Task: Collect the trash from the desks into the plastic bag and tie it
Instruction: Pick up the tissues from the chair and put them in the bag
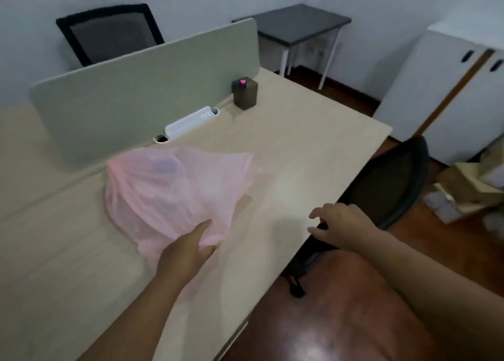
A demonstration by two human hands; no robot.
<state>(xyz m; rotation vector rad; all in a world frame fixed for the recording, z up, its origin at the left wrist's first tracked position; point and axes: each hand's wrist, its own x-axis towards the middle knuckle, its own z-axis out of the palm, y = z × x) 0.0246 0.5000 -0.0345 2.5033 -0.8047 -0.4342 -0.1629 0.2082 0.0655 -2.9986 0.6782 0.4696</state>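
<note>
Left hand [188, 247] grips bag [169, 191]; right hand [341, 224] near chair [387, 180]; divider [141, 93] behind

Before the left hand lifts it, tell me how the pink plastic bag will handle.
The pink plastic bag is thin and crumpled, so it will likely sag floppily from the left hand. Probably light: translucent film, few contents visible. A bluish shape inside may shift.
</note>
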